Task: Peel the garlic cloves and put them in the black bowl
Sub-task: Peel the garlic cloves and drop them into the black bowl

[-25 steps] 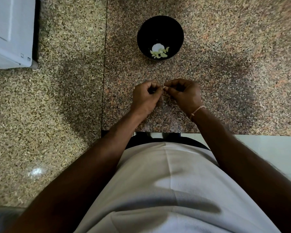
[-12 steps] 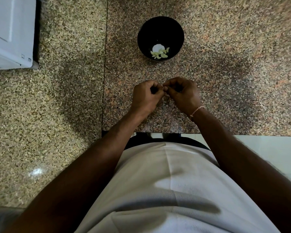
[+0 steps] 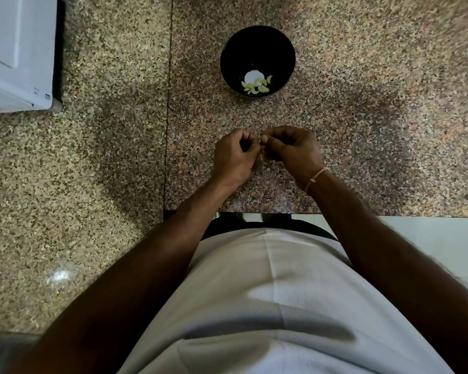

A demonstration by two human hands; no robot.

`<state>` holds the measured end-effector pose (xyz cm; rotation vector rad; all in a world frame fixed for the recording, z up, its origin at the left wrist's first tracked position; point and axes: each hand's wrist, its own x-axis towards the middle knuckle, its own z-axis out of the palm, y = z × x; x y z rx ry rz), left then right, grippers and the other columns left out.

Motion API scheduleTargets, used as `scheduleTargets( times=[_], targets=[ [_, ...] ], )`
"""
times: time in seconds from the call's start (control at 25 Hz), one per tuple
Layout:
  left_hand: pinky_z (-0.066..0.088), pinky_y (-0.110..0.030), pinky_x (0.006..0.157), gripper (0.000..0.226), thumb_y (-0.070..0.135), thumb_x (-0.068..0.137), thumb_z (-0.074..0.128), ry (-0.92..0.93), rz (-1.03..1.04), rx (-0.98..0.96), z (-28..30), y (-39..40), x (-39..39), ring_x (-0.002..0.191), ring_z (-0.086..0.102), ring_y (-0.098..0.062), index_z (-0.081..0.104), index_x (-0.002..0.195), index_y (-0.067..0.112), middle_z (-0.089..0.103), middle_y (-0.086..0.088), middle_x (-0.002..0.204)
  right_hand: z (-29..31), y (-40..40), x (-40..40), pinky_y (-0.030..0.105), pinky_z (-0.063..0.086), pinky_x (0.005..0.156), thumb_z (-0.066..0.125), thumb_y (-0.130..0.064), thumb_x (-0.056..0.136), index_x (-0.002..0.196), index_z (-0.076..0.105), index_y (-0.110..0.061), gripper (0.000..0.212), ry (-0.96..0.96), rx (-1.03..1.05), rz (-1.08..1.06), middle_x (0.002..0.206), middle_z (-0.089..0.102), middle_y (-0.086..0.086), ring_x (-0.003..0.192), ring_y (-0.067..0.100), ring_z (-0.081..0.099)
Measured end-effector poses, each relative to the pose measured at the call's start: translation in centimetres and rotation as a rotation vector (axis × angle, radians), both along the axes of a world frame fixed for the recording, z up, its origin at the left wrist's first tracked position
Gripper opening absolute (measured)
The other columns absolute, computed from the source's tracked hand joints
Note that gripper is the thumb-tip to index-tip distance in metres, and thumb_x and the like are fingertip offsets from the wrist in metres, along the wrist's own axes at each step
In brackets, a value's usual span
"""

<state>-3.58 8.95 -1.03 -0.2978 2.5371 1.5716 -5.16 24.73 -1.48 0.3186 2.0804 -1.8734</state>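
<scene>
View from the head, looking down at a speckled granite desk [image 3: 362,130], polished, w/ a seam running front to back left of centre. Both hands meet just above the desk's near edge, knuckles up. Left hand [image 3: 234,155] and right hand [image 3: 295,149] have fingers curled in, thumb and fingertips pinching a small pale garlic clove [image 3: 262,138] between them; only a sliver of it shows, so can't tell how much skin is left on it.

Progress, as a judgement: partly done. The black bowl [image 3: 257,41], round, glossy, deep, sits well beyond the hands, and holds a small heap of peeled cloves [image 3: 257,86], pale yellow-green, smooth, crescent-shaped, beside a white round patch at the bottom, maybe a glare spot or a piece of garlic. The clove in hand looks mid-peel and isn't in the bowl yet. No unpeeled stock visible on the desk, so how many remain is unclear.

A thin pinkish thread band [image 3: 318,175] circles the right wrist. A pale grey appliance [image 3: 16,49], boxy w/ smooth sides, sits at far left.
</scene>
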Motion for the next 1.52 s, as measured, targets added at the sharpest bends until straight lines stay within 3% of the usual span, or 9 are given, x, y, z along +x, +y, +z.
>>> scheduleTargets(
  times=[0.2,0.36,0.52,0.68,0.8,0.96,1.24,1.4,1.52],
  targets=[
    [0.051,-0.018,0.055,0.008,0.012,0.099,0.069,-0.064,0.012,0.052,0.0,0.1,-0.1,0.059,0.061,0.001,0.069,0.093,0.006,0.070,-0.001,0.077,-0.1,-0.1,-0.1,0.051,0.061,0.081,0.074,-0.006,0.093,0.102,0.075,0.001,0.011,-0.045,-0.072,-0.052,0.092,0.074,0.026,0.075,0.028,0.067],
    [0.061,-0.034,0.058,0.010,0.011,0.099,0.067,-0.130,0.088,0.198,-0.2,-0.1,-0.4,0.067,0.070,-0.021,0.070,0.096,0.002,0.073,-0.019,0.085,-0.3,-0.2,-0.1,0.042,0.061,0.080,0.071,0.000,0.093,0.102,0.074,0.001,0.010,-0.070,-0.126,-0.061,0.087,0.075,0.017,0.076,0.024,0.068],
    [0.064,-0.056,0.063,0.014,0.018,0.098,0.069,-0.159,0.149,0.261,-0.6,-0.1,-0.5,0.072,0.072,-0.038,0.073,0.090,0.007,0.074,-0.020,0.084,-0.2,-0.3,-0.2,0.037,0.062,0.077,0.070,0.004,0.091,0.096,0.075,-0.003,0.010,-0.067,-0.151,-0.078,0.083,0.076,0.011,0.074,0.021,0.069],
    [0.064,-0.036,0.068,0.013,0.016,0.097,0.072,-0.094,0.154,0.103,-0.9,-0.4,-0.5,0.072,0.071,-0.013,0.074,0.091,0.005,0.075,-0.004,0.084,-0.5,0.0,-0.2,0.039,0.062,0.068,0.072,0.002,0.091,0.098,0.076,-0.003,0.010,-0.024,-0.028,-0.103,0.085,0.077,0.015,0.069,0.022,0.069],
    [0.055,-0.018,0.068,0.010,0.018,0.095,0.076,-0.030,0.120,-0.111,-1.1,-1.1,0.1,0.073,0.066,0.000,0.076,0.089,0.010,0.073,0.007,0.083,-0.6,0.3,-0.5,0.024,0.057,0.059,0.077,-0.007,0.090,0.100,0.077,-0.008,0.010,0.059,0.165,-0.064,0.080,0.077,0.002,0.064,0.008,0.071],
    [0.048,-0.008,0.065,0.005,0.013,0.089,0.080,-0.068,0.147,-0.124,-1.5,-2.0,1.4,0.071,0.063,0.005,0.077,0.090,0.015,0.068,0.016,0.078,-0.4,-0.8,-2.1,0.010,0.053,0.064,0.079,-0.019,0.089,0.098,0.079,-0.020,0.009,0.180,0.380,0.085,0.085,0.076,-0.011,0.073,-0.004,0.070],
    [0.062,-0.033,0.082,0.021,0.000,0.089,0.068,-0.055,0.163,-0.028,-1.8,-2.7,2.7,0.089,0.074,-0.012,0.077,0.103,0.013,0.077,0.004,0.094,-0.7,-4.2,-5.4,0.028,0.058,0.072,0.074,-0.023,0.083,0.087,0.079,-0.020,0.007,0.292,0.600,0.288,0.080,0.074,-0.007,0.077,0.011,0.071],
    [0.065,-0.043,0.083,0.031,-0.007,0.089,0.069,-0.094,0.209,0.080,-1.5,-2.6,2.8,0.093,0.076,-0.014,0.075,0.101,0.020,0.077,0.003,0.097,-0.6,-3.7,-5.8,0.031,0.060,0.074,0.075,-0.018,0.084,0.095,0.080,-0.018,0.011,0.259,0.546,0.294,0.085,0.077,-0.002,0.080,0.014,0.073],
    [0.066,-0.047,0.078,0.024,-0.008,0.086,0.075,-0.099,0.292,0.143,-1.1,-2.4,2.4,0.086,0.078,-0.018,0.077,0.097,0.014,0.079,-0.002,0.093,0.0,-2.5,-5.2,0.013,0.056,0.072,0.074,-0.015,0.089,0.099,0.079,-0.016,0.011,0.271,0.545,0.307,0.091,0.077,-0.002,0.079,0.008,0.070]
  ],
)
